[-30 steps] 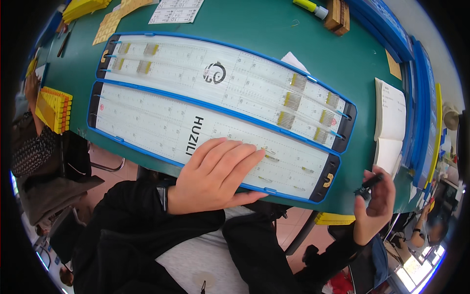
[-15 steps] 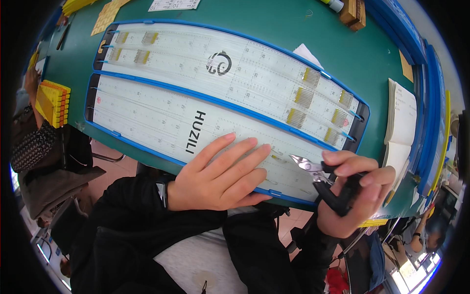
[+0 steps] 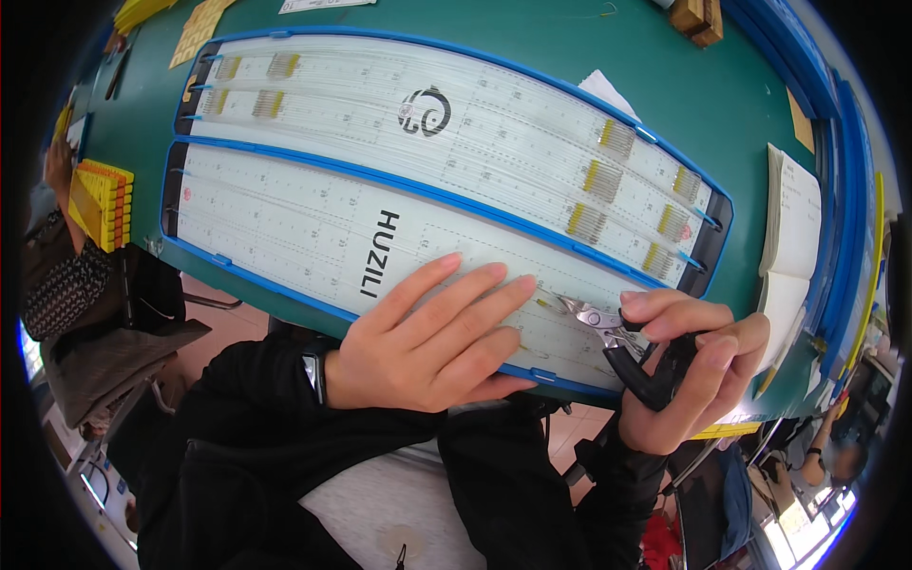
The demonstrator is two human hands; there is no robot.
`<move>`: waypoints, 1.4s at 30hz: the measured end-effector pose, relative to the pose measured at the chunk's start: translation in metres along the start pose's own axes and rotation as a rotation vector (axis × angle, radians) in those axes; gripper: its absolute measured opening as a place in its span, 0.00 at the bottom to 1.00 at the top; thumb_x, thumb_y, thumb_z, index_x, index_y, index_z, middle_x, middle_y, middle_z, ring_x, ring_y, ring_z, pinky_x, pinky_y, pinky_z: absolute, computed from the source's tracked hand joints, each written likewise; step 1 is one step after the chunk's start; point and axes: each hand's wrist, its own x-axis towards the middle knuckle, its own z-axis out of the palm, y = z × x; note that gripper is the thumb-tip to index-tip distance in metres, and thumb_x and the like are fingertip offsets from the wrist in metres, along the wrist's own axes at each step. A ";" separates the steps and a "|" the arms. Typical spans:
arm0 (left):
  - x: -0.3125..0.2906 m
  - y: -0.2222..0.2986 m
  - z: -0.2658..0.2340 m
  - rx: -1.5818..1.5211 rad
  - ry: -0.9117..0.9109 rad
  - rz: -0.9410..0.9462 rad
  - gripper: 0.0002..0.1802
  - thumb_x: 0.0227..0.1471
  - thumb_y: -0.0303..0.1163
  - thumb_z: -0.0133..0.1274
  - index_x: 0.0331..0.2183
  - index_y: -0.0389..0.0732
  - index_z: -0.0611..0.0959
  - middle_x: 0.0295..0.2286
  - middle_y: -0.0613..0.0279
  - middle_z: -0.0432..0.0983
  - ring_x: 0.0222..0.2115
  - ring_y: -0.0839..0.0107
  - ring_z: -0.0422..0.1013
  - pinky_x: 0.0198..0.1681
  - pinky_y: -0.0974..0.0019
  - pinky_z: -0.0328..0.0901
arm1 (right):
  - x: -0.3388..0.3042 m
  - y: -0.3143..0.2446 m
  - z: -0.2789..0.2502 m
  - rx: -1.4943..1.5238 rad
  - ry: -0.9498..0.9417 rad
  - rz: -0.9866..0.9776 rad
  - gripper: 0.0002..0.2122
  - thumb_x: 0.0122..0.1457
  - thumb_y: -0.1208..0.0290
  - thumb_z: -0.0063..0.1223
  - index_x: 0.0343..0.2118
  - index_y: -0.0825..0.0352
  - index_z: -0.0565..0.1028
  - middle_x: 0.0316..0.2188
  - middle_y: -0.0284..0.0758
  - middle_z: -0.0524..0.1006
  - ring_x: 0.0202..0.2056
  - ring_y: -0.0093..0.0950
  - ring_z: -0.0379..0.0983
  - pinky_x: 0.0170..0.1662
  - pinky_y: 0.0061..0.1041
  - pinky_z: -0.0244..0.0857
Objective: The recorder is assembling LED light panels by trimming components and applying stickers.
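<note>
A long blue-rimmed fishing rig case (image 3: 332, 163) lies unfolded on the table, its two white panels strung with fine lines. My left hand (image 3: 432, 332) rests flat on the nearer panel, fingers slightly spread, holding nothing. In my right hand (image 3: 698, 366) are black-handled cutting pliers (image 3: 638, 372), their silver jaws over the same panel. Just left of the jaw tips lies a small yellowish hook (image 3: 551, 304) with line; whether the tips touch the line cannot be made out. Rows of fishing hooks (image 3: 601, 178) with yellow parts sit on the farther panel.
An open notebook (image 3: 790, 223) lies right of the case, by a blue rail. Behind the case are a white paper piece (image 3: 608, 95) and a wooden block (image 3: 698, 21). Yellow racks (image 3: 100, 201) stand at left, near another person's arm (image 3: 62, 185).
The plier tips have come closer to the small yellowish hook near my left fingertips. My left hand stays flat on the panel. The view has shifted slightly.
</note>
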 end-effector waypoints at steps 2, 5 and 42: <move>0.000 0.000 -0.001 -0.003 -0.007 -0.011 0.19 0.52 0.51 0.57 0.30 0.45 0.77 0.44 0.60 0.79 0.46 0.65 0.75 0.55 0.58 0.65 | 0.000 -0.001 -0.003 -0.028 0.010 0.002 0.12 0.69 0.67 0.36 0.32 0.68 0.55 0.24 0.45 0.73 0.28 0.36 0.78 0.39 0.35 0.73; 0.000 -0.001 -0.001 -0.002 -0.006 0.001 0.22 0.47 0.54 0.61 0.28 0.45 0.76 0.42 0.58 0.80 0.45 0.63 0.76 0.55 0.55 0.65 | 0.002 -0.001 -0.006 -0.013 0.023 0.027 0.11 0.70 0.67 0.36 0.32 0.68 0.55 0.22 0.42 0.71 0.26 0.34 0.76 0.38 0.35 0.74; -0.003 0.002 0.003 0.046 0.021 0.031 0.19 0.52 0.52 0.57 0.27 0.46 0.76 0.44 0.62 0.79 0.47 0.65 0.74 0.56 0.50 0.65 | 0.003 -0.001 -0.006 0.001 0.013 0.054 0.11 0.68 0.68 0.39 0.32 0.68 0.56 0.21 0.42 0.71 0.24 0.34 0.76 0.37 0.37 0.75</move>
